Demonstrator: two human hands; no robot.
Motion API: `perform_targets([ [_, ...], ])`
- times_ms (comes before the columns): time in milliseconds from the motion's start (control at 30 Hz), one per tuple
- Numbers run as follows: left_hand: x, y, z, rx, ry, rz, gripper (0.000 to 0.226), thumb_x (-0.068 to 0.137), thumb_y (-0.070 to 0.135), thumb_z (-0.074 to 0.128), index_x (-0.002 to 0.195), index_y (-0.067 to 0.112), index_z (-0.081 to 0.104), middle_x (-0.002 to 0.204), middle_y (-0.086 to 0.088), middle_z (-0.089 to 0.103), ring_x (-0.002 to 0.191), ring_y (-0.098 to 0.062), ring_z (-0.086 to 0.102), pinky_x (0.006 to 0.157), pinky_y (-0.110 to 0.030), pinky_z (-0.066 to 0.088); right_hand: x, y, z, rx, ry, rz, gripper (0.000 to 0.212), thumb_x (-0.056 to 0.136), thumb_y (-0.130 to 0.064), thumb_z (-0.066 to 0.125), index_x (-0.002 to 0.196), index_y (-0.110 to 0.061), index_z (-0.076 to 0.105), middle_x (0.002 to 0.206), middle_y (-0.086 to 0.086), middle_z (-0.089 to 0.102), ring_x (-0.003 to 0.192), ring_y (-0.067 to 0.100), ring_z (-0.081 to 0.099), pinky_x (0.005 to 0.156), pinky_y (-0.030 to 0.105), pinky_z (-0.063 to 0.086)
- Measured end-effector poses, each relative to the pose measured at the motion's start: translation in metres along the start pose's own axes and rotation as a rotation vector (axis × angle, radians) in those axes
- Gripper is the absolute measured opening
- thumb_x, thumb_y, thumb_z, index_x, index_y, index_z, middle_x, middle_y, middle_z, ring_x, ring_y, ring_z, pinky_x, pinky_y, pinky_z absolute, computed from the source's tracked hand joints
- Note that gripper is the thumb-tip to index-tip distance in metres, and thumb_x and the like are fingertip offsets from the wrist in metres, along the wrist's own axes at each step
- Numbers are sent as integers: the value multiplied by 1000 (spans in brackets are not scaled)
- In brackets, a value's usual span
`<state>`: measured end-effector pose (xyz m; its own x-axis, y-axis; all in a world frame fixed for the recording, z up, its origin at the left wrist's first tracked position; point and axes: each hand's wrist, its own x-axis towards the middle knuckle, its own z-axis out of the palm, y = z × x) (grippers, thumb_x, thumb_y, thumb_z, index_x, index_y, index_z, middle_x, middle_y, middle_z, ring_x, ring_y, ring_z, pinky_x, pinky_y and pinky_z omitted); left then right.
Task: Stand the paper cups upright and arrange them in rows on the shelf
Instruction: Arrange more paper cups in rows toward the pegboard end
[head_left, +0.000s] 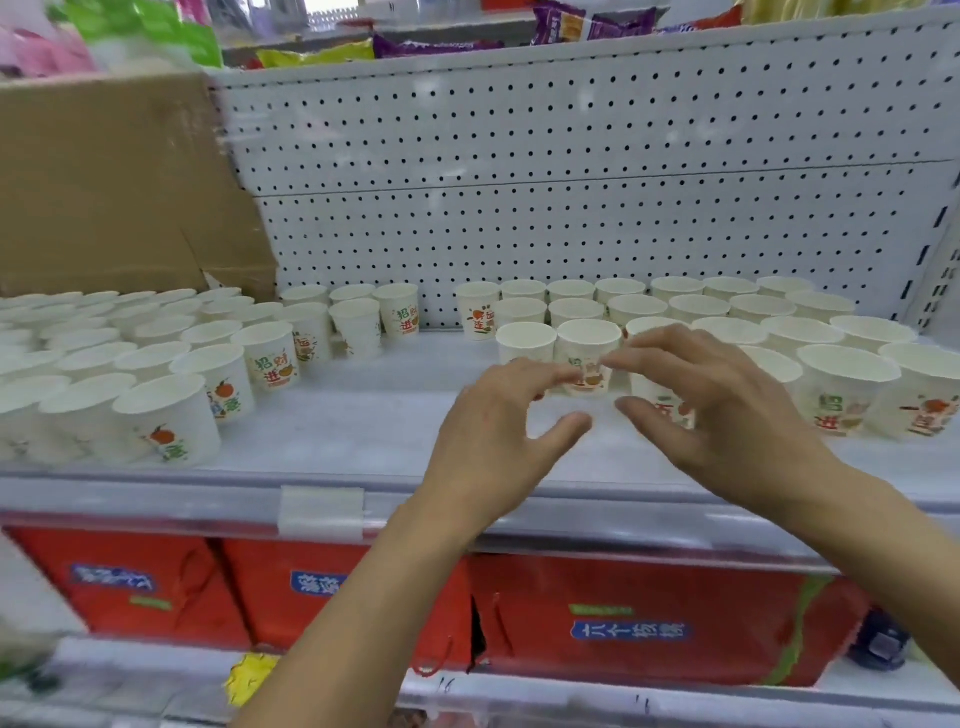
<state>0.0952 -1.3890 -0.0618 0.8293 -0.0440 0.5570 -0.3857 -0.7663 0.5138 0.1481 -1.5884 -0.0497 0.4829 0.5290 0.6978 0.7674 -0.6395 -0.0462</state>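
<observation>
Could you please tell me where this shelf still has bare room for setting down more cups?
The white metal shelf is bare in a lane between the left block of white printed paper cups and the right block, from the white pegboard back panel to the front edge. Both blocks are crowded.

Paper cups (525, 343) stand in two clusters on 1 shelf (363, 436). The right cluster has about 23 in four rows: 7 at the back, then 6, 6, and roughly 4 in front, some partly hidden behind the hands. The left cluster has several dozen, too blurred and packed for an exact count.

- Hands: 2, left hand (488, 431) and right hand (727, 410)
- Cardboard box (104, 182): 1
- Red cartons (649, 597) below: 3
- Clear label holder (321, 512): 1
- Yellow tag (249, 675): 1
- Snack bags (592, 23) up top: several, number unclear
</observation>
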Motion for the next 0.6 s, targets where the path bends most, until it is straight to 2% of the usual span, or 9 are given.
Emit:
perform_targets([
  [133,-40,-49,-59,137,159,-9,40,85,44,59,123,29,62,123,14,60,117,-9,52,97,-44,44,35,-59,52,255,-143,-48,43,88,-41,52,128,-27,57,121,-5,55,112,16,54,88,42,49],
  [233,-66,-96,-118,260,285,-53,38,88,37,58,125,26,61,128,9,58,122,-13,50,101,-45,42,67,-109,88,356,-208,-95,42,90,-41,53,130,-30,54,127,-7,51,116,13,51,91,41,48],
  [333,-86,-143,-183,399,377,-157,41,86,20,52,126,22,59,128,3,59,120,-20,50,102,-39,39,108,-164,121,447,-248,-145,40,92,-36,57,131,-34,51,129,-13,47,108,5,51,84,35,50],
  [400,-95,-171,-223,493,358,-259,46,84,16,48,128,19,58,129,-2,58,120,-23,48,101,-39,37,133,-202,141,470,-246,-201,37,92,-36,57,129,-35,51,127,-15,47,100,3,51,78,33,50],
  [467,-99,-195,-254,643,275,-329,42,86,16,52,127,17,59,128,-6,59,120,-27,48,98,-44,39,154,-238,160,480,-225,-257,35,92,-35,58,127,-30,55,123,-10,51,97,7,51,72,34,49],
  [533,-100,-212,-270,778,173,-366,35,86,15,65,120,18,64,121,-7,64,117,-31,52,92,-48,41,168,-263,178,427,-190,-302,33,91,-32,60,123,-25,60,115,-3,56,97,15,53,65,32,43],
  [600,-98,-220,-279,847,102,-392,24,85,21,70,108,22,71,106,-1,70,110,-29,56,88,-45,39,177,-277,192,347,-162,-333,25,89,-27,64,112,-19,65,102,3,60,92,23,56,59,31,36],
])
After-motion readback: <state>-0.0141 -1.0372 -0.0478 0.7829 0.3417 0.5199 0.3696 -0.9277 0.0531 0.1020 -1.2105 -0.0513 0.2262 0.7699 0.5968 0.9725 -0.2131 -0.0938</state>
